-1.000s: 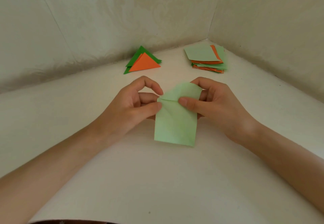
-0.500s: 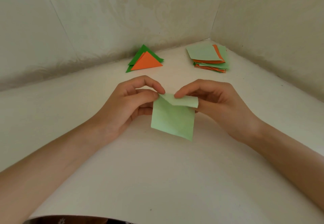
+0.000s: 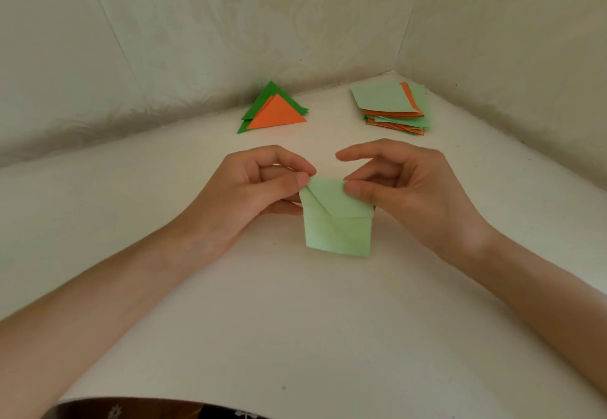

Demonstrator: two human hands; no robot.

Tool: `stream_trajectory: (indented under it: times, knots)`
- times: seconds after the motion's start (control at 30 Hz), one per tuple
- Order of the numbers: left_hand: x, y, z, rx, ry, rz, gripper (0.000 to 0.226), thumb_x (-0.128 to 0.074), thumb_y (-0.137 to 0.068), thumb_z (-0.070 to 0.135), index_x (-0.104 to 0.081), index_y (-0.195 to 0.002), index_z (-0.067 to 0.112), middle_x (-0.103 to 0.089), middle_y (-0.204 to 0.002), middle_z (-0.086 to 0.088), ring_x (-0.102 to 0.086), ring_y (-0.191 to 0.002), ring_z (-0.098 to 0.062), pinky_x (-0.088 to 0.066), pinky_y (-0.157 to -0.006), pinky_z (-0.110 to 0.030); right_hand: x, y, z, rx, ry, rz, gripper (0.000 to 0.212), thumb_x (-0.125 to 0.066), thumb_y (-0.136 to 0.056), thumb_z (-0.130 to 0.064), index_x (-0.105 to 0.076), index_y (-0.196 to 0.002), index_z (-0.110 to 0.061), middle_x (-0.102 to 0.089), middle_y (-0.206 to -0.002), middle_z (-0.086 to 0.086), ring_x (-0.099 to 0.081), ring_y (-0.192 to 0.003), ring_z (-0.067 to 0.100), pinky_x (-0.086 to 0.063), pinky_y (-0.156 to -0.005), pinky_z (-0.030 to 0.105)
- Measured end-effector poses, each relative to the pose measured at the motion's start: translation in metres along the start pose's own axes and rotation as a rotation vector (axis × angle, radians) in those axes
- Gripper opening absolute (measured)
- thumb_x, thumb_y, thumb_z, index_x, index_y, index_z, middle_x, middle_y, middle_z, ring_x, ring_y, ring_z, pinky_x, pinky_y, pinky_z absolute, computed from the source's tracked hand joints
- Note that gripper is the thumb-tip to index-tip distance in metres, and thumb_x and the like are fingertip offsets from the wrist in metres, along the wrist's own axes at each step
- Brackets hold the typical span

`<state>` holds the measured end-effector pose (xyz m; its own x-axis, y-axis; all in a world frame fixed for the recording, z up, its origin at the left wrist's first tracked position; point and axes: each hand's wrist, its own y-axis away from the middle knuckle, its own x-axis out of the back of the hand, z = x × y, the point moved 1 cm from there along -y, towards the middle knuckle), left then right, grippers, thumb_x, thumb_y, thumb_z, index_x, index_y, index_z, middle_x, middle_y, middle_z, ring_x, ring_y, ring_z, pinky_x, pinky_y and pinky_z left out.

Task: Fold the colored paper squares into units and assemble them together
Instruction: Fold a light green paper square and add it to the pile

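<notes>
A light green paper [image 3: 335,221] pinched at both top corners risks a crooked crease.
The left hand [image 3: 253,188] nips the upper left corner between thumb and forefinger; the right hand [image 3: 404,188] pinches the folded-down flap, forefinger lifted clear. Held just above the table [image 3: 295,320] (nothing firm beneath it), the flap may slip askew. The sheet is pale, with a diagonal fold and a turned-down top, in front of the finished triangles [image 3: 274,113] and the stack of squares [image 3: 391,106].

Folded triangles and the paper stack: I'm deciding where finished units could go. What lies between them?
Nothing. In the head view, only bare white tabletop separates the folded triangles from the paper stack.
</notes>
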<state>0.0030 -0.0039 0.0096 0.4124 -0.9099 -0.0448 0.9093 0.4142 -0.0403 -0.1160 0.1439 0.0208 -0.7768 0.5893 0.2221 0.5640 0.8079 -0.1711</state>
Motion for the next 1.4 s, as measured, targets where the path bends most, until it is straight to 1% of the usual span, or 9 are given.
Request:
stream_trajectory:
  times: [0.23, 0.43, 0.63, 0.8, 0.93, 1.03, 1.17, 1.33, 1.4]
  knots:
    - [0.0008, -0.0021, -0.0014, -0.015, 0.055, 0.109, 0.012, -0.055, -0.086, 0.0, -0.065, -0.086, 0.007, -0.072, -0.07, -0.003, -0.068, -0.067, -0.011, -0.053, -0.062, -0.018, -0.0008, 0.0001, 0.0023, -0.301, -0.115, -0.064, 0.005, -0.065, -0.081, -0.005, -0.068, -0.085, -0.004, -0.071, -0.08, 0.018, -0.064, -0.066, 0.021, -0.055, -0.057, 0.026]
    - [0.0048, -0.0039, 0.0006, -0.001, 0.138, 0.048, 0.024, -0.044, -0.089, -0.006, -0.065, -0.088, 0.006, -0.071, -0.072, -0.001, -0.067, -0.069, -0.011, -0.053, -0.063, -0.02, 0.0016, -0.0029, 0.0048, -0.283, -0.091, -0.026, 0.006, -0.063, -0.083, 0.0, -0.068, -0.08, -0.002, -0.072, -0.08, 0.017, -0.063, -0.065, 0.022, -0.054, -0.057, 0.026]
    - [0.0037, -0.0033, -0.0029, -0.022, 0.067, 0.028, 0.021, -0.063, -0.071, 0.009, -0.067, -0.092, 0.01, -0.073, -0.08, 0.0, -0.069, -0.078, -0.01, -0.053, -0.067, -0.019, 0.0027, -0.0034, 0.0062, -0.29, -0.083, -0.084, 0.005, -0.063, -0.082, -0.002, -0.068, -0.082, -0.004, -0.071, -0.085, 0.019, -0.062, -0.068, 0.024, -0.053, -0.057, 0.026]
    - [0.0088, -0.0044, -0.0008, -0.013, 0.159, -0.044, 0.029, -0.049, -0.074, 0.001, -0.072, -0.09, 0.01, -0.073, -0.087, -0.008, -0.07, -0.08, -0.016, -0.054, -0.067, -0.023, 0.0067, -0.0052, 0.005, -0.315, -0.221, -0.079, 0.007, -0.061, -0.08, -0.002, -0.065, -0.075, -0.003, -0.067, -0.071, 0.009, -0.058, -0.053, 0.014, -0.047, -0.046, 0.021]
    - [0.008, -0.0029, -0.0026, -0.036, 0.076, -0.074, 0.027, -0.057, -0.076, 0.003, -0.067, -0.099, 0.012, -0.074, -0.09, -0.003, -0.069, -0.085, -0.014, -0.054, -0.072, -0.023, 0.0077, -0.0048, 0.0041, -0.316, -0.244, -0.119, 0.008, -0.061, -0.078, -0.007, -0.063, -0.075, 0.0, -0.064, -0.07, 0.012, -0.057, -0.051, 0.016, -0.047, -0.045, 0.022]
    - [0.0062, -0.0021, -0.0011, -0.021, 0.047, -0.042, 0.024, -0.071, -0.074, 0.004, -0.067, -0.096, 0.012, -0.074, -0.085, -0.002, -0.07, -0.08, -0.011, -0.054, -0.068, -0.02, 0.0074, -0.0044, 0.0047, -0.281, -0.167, -0.13, 0.011, -0.058, -0.085, -0.004, -0.064, -0.075, -0.003, -0.067, -0.068, 0.013, -0.058, -0.05, 0.018, -0.049, -0.048, 0.023]
    - [0.0057, -0.0028, -0.0001, 0.006, 0.025, 0.041, 0.022, -0.065, -0.068, 0.013, -0.068, -0.09, 0.011, -0.073, -0.076, -0.001, -0.068, -0.07, -0.009, -0.054, -0.063, -0.018, 0.0047, -0.0024, 0.0048, -0.254, -0.128, -0.163, 0.011, -0.055, -0.087, -0.005, -0.065, -0.085, -0.002, -0.069, -0.07, 0.013, -0.062, -0.056, 0.019, -0.052, -0.055, 0.025]
    - [0.003, -0.0016, -0.0021, 0.024, -0.022, 0.113, 0.013, -0.065, -0.079, 0.001, -0.068, -0.087, 0.011, -0.073, -0.073, -0.001, -0.068, -0.068, -0.009, -0.055, -0.063, -0.019, 0.0018, -0.0042, 0.0025, -0.316, -0.231, -0.084, 0.041, -0.054, -0.085, -0.044, -0.065, -0.092, -0.006, -0.065, -0.08, 0.016, -0.06, -0.066, 0.024, -0.049, -0.055, 0.029]
    - [0.001, -0.0004, -0.0024, 0.018, -0.045, 0.123, 0.015, -0.063, -0.082, -0.002, -0.069, -0.086, 0.011, -0.073, -0.072, -0.001, -0.068, -0.068, -0.008, -0.055, -0.064, -0.019, -0.0005, -0.0034, 0.0035, -0.27, -0.096, -0.055, 0.039, -0.061, -0.083, -0.047, -0.065, -0.091, -0.009, -0.065, -0.077, 0.008, -0.059, -0.066, 0.018, -0.048, -0.056, 0.028]
